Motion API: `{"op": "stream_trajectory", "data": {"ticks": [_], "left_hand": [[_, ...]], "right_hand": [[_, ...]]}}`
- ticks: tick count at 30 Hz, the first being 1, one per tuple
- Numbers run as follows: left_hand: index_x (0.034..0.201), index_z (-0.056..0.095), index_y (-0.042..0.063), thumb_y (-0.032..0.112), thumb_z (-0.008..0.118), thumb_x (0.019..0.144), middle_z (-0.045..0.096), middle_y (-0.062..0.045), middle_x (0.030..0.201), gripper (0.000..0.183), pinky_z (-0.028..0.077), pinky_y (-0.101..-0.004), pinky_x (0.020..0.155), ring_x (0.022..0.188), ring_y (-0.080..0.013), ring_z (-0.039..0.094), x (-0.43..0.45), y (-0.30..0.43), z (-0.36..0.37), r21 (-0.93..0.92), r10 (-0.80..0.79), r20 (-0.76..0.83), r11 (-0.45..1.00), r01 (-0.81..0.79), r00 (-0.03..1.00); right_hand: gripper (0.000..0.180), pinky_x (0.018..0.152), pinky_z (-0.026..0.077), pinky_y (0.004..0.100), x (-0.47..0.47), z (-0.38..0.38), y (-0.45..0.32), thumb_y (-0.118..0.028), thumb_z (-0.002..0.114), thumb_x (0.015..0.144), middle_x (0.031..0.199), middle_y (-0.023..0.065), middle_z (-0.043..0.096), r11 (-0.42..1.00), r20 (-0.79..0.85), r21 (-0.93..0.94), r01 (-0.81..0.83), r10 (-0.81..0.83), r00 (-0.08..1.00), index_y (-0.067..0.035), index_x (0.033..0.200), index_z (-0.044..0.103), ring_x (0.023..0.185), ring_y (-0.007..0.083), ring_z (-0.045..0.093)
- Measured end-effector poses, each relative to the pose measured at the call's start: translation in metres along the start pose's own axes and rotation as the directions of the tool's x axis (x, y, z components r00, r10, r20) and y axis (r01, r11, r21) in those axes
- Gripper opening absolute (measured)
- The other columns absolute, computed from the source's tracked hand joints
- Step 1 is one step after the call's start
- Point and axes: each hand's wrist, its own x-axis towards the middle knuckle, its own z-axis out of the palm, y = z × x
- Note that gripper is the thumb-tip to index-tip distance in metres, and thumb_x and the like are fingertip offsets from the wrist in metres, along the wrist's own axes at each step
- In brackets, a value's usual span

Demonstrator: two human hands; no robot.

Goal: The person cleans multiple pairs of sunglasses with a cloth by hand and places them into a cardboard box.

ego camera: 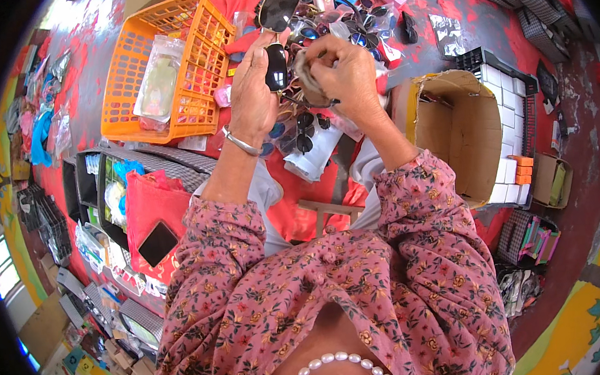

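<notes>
A pair of dark sunglasses (279,9) is gripped in my left hand (255,85), its two lenses one above the other and its temples stretching to the right. Close beside the lower lens, my right hand (343,70) pinches a greyish-beige cloth (308,76). Whether the cloth touches the glasses cannot be told. Beyond and beneath both hands spreads a heap of sunglasses (367,37), some in clear plastic bags. Nearer to me, another dark pair (304,133) rests by a white plastic packet (314,157).
An orange plastic basket (114,115) with a bagged item inside stands left. On the right are an open cardboard box (457,138) and a black crate of white boxes (502,103). A phone (157,243) lies on red cloth at left, over checked storage boxes (171,166).
</notes>
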Motion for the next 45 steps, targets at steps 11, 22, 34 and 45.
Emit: {"op": "stream_trajectory", "data": {"ticks": [11, 22, 34, 45], "left_hand": [[0.130, 0.035, -0.002, 0.021, 0.034, 0.097, 0.047, -0.015, 0.128, 0.041, 0.043, -0.0338, 0.094, 0.110, -0.0221, 0.051, 0.002, -0.008, -0.012, -0.208, -0.184, 0.055, 0.959, 0.191, 0.981], [0.119, 0.041, -0.006, 0.013, 0.041, 0.093, 0.055, -0.019, 0.111, 0.032, 0.049, -0.0340, 0.087, 0.102, -0.0236, 0.057, 0.004, -0.015, -0.022, -0.270, -0.257, 0.005, 0.930, 0.249, 0.966], [0.131, 0.037, 0.000, -0.007, 0.042, 0.082, 0.050, -0.012, 0.117, 0.050, 0.047, -0.0322, 0.089, 0.101, -0.0196, 0.056, -0.022, -0.022, 0.014, -0.066, -0.348, 0.050, 0.934, 0.350, 0.936], [0.113, 0.048, -0.001, 0.017, 0.052, 0.090, 0.059, -0.008, 0.101, 0.030, 0.053, -0.0333, 0.076, 0.088, -0.0165, 0.061, -0.002, -0.005, -0.014, -0.126, -0.546, 0.276, 0.795, 0.593, 0.791]], "right_hand": [[0.015, 0.056, 0.047, 0.0333, -0.006, 0.001, -0.013, -0.017, 0.064, 0.072, 0.067, 0.0098, 0.062, 0.976, 0.005, 0.213, 0.037, -0.039, 0.999, -0.008, 0.084, 0.065, 0.063, 0.0232, 0.063], [0.015, 0.054, 0.047, 0.0278, 0.019, -0.010, 0.025, -0.010, 0.069, 0.070, 0.067, 0.0121, 0.065, 0.900, 0.011, 0.378, -0.217, 0.230, 0.973, 0.003, 0.076, 0.067, 0.056, 0.0151, 0.060], [0.057, 0.068, 0.049, 0.0352, 0.025, -0.010, 0.006, -0.039, 0.073, 0.059, 0.076, 0.0169, 0.065, 0.963, -0.082, -0.173, -0.205, 0.193, 0.978, 0.005, 0.095, 0.062, 0.071, 0.0277, 0.064], [0.036, 0.062, 0.048, 0.0374, 0.028, -0.016, 0.021, -0.029, 0.070, 0.068, 0.071, 0.0174, 0.064, 0.989, 0.240, -0.060, -0.132, 0.143, 0.960, 0.002, 0.084, 0.066, 0.067, 0.0290, 0.063]]}}
